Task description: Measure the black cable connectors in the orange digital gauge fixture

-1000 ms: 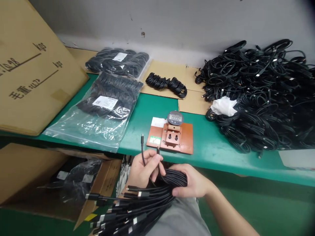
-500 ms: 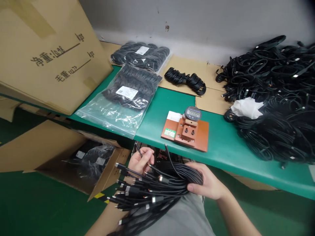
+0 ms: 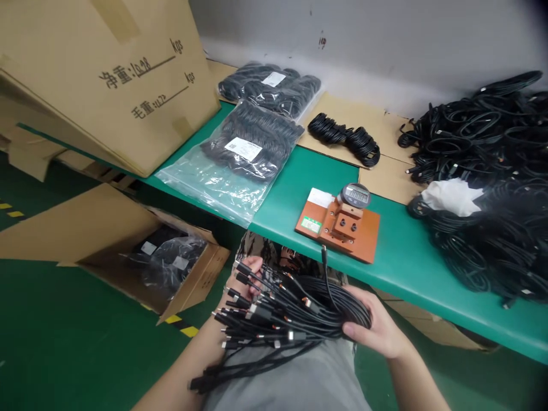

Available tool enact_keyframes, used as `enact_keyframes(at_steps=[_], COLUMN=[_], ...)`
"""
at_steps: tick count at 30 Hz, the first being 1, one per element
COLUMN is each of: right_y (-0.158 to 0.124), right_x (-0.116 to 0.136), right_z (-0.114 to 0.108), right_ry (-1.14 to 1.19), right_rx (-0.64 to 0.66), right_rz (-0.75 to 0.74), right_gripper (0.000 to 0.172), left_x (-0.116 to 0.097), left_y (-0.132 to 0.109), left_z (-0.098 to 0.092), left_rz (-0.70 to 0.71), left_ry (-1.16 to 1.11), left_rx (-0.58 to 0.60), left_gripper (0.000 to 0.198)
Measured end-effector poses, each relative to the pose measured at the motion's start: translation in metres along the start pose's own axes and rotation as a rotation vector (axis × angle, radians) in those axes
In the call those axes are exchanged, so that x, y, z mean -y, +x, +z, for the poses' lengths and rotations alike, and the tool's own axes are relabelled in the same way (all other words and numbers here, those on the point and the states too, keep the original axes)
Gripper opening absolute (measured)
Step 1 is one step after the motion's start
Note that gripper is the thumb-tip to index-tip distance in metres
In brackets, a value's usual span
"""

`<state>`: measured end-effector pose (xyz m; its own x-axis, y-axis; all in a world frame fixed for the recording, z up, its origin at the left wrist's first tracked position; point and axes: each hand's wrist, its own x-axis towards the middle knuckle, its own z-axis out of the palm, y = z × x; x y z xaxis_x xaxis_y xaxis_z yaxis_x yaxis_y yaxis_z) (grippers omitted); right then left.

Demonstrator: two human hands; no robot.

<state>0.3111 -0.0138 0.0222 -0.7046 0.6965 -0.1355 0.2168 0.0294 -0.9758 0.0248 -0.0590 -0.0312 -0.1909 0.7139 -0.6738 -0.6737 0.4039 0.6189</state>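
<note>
A thick bundle of black cables lies across my lap, its connector ends fanned out to the left. My right hand is closed round the bundle's right side, thumb on top. My left hand sits under the connector ends, fingers curled among them and mostly hidden by the cables. One cable end sticks up above the bundle. On the green table just beyond stands an orange fixture with a round digital gauge.
A big heap of black cables with a white cloth fills the table's right. Bagged cables lie left of the fixture, beside a large cardboard box. An open carton with bagged cables sits on the floor.
My left hand let the single cable end drop and moved under the fanned connector ends. The view swung left, so the table shifted right. The right hand keeps its hold.
</note>
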Motion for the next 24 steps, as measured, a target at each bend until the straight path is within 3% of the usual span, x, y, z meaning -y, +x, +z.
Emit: enact_keyframes(at_steps=[5, 9, 12, 15, 19, 22, 24], right_y=[-0.005, -0.006, -0.005, -0.002, 0.000, -0.002, -0.004], right_x=[-0.005, -0.010, -0.012, -0.012, -0.010, -0.010, -0.010], right_z=[0.001, 0.002, 0.003, 0.006, 0.010, 0.014, 0.018], right_ry=[-0.059, -0.110, -0.083, -0.048, -0.033, -0.031, -0.032], right_rx=[-0.041, -0.079, -0.081, -0.089, -0.102, -0.111, -0.113], right_rz=[0.002, -0.001, -0.003, -0.012, -0.031, -0.043, -0.045], right_gripper=[0.040, 0.042, 0.042, 0.040, 0.038, 0.038, 0.039], left_x=[0.023, 0.022, 0.018, 0.017, 0.020, 0.022, 0.025], left_y=[0.006, -0.010, -0.024, -0.036, -0.048, -0.061, -0.073], left_z=[-0.016, -0.031, -0.044, -0.060, -0.075, -0.077, -0.074], left_rz=[0.092, 0.178, 0.208, 0.175, 0.086, -0.021, -0.117], left_ry=[0.049, 0.064, 0.047, -0.005, -0.142, -0.311, -0.487], left_rx=[-0.044, -0.102, -0.143, -0.172, -0.198, -0.160, -0.092], left_gripper=[0.028, 0.023, 0.034, 0.036, 0.016, 0.004, 0.010])
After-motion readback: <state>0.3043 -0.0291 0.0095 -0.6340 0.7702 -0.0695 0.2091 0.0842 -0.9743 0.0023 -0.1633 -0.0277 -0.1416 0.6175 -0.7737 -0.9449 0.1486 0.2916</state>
